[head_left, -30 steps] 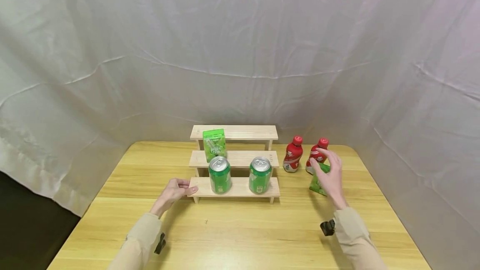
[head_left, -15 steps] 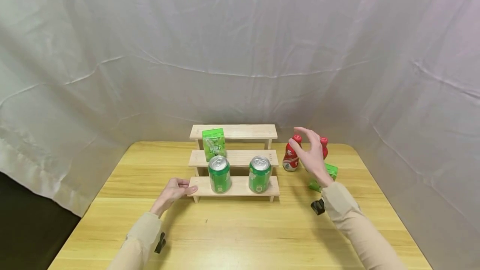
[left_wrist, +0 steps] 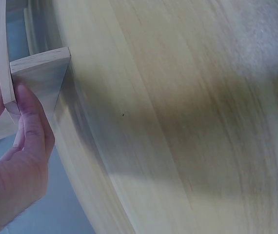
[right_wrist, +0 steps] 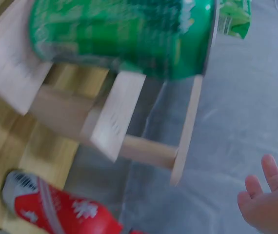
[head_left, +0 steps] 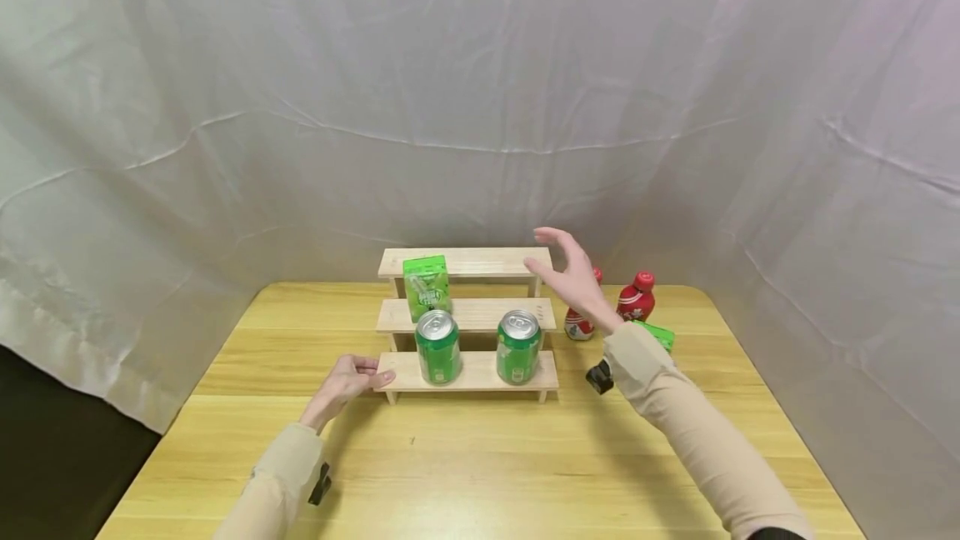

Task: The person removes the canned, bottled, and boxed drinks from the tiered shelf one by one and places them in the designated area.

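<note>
- Two hands are showing in the head view, both coming out of beige sleeves (head_left: 697,432).
- The left hand (head_left: 342,383) is pinching the left end of the bottom step (head_left: 478,372) of the wooden shelf (head_left: 397,363).
- The right hand (head_left: 576,277) is hovering by the right end of the top step (head_left: 465,262), its thumb and fingers spread apart; I cannot tell if it is touching the wood.
- The wooden shelf is standing on the table (head_left: 450,473), near the grey cloth (head_left: 480,90).
- One green can (head_left: 438,348) and another green can (head_left: 517,348) are standing apart on the bottom step.
- One green box (head_left: 426,286) is standing on the middle step (head_left: 491,313), behind the left can.
- Right of the shelf, one red bottle (head_left: 579,325) is partly hiding behind the right hand, and another red bottle (head_left: 636,300) is standing beside it.
- Another green box (head_left: 660,335) is peeking out behind the right arm.
- In the left wrist view, the left thumb and fingers are squeezing the plank from both sides, next to a wooden leg (left_wrist: 41,73).
- In the right wrist view, the right hand's fingers are spreading at the lower right, well apart from a red bottle.
</note>
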`<state>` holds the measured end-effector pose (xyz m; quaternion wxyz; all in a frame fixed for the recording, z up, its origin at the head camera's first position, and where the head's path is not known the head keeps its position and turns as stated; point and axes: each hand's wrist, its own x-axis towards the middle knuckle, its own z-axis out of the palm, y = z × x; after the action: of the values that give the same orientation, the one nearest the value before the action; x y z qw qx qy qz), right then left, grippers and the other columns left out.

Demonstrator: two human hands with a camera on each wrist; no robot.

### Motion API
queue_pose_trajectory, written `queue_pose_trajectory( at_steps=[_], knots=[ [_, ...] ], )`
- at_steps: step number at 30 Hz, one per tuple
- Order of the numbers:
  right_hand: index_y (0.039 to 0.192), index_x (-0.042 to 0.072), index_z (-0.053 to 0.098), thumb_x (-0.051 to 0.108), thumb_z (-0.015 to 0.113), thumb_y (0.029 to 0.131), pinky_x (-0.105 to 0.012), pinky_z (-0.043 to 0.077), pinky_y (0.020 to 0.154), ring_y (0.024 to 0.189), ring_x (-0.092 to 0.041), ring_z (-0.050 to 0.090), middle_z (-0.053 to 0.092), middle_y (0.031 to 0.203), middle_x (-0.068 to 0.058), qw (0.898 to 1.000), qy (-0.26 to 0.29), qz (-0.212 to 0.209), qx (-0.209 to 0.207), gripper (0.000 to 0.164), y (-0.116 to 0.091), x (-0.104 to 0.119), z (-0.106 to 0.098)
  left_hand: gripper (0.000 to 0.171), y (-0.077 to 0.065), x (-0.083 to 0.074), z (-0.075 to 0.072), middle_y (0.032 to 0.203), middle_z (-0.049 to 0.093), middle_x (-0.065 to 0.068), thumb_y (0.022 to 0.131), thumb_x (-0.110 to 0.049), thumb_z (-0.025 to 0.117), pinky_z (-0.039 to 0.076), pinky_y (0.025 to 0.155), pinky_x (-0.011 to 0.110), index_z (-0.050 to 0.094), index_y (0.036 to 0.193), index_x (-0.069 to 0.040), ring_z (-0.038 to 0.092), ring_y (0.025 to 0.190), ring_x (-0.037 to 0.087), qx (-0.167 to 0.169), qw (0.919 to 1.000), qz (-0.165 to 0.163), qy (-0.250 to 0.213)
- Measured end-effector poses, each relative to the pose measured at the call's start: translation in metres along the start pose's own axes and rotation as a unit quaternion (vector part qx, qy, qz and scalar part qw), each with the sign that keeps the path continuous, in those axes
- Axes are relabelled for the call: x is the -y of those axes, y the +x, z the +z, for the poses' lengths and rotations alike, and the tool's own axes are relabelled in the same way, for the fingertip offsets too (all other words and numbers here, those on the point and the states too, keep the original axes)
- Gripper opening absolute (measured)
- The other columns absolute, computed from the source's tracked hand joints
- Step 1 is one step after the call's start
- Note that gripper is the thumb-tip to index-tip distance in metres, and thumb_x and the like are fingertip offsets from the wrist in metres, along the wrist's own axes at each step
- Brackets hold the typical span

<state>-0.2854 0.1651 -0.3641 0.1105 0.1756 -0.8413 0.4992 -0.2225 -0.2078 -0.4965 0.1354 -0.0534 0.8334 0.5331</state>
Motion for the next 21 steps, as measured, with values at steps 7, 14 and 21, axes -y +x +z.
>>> queue_pose_trajectory(
  at_steps=[7, 14, 21],
  knots=[
    [0.146, 0.007, 0.046, 0.022, 0.069, 0.094, -0.054, 0.029, 0.123, 0.142, -0.032, 0.042, 0.051, 0.149, -0.016, 0.999, 0.009, -0.001, 0.038, 0.059, 0.014, 0.016, 0.024, 0.054, -0.001, 0.000, 0.000, 0.113, 0.065, 0.028, 0.091, -0.014, 0.072, 0.054, 0.098, 0.047, 0.051, 0.127, 0.020, 0.063, 0.099, 0.026, 0.004, 1.0000, 0.005, 0.002],
    [0.144, 0.005, 0.047, 0.022, 0.070, 0.094, -0.048, 0.028, 0.125, 0.143, -0.031, 0.042, 0.051, 0.148, -0.016, 0.997, 0.023, 0.008, 0.076, 0.058, 0.026, 0.029, 0.049, 0.055, 0.000, 0.000, -0.001, 0.114, 0.064, 0.029, 0.091, -0.014, 0.073, 0.055, 0.097, 0.045, 0.051, 0.127, 0.020, 0.063, 0.101, 0.028, 0.000, 1.0000, 0.007, 0.005],
    [0.143, 0.005, 0.048, 0.022, 0.072, 0.093, -0.047, 0.028, 0.126, 0.144, -0.030, 0.042, 0.052, 0.149, -0.014, 0.992, 0.031, 0.012, 0.122, 0.058, 0.035, 0.031, 0.073, 0.056, -0.001, 0.000, -0.001, 0.115, 0.064, 0.031, 0.091, -0.014, 0.073, 0.055, 0.098, 0.046, 0.051, 0.127, 0.021, 0.064, 0.101, 0.029, 0.001, 0.9999, 0.008, 0.010]
  ],
)
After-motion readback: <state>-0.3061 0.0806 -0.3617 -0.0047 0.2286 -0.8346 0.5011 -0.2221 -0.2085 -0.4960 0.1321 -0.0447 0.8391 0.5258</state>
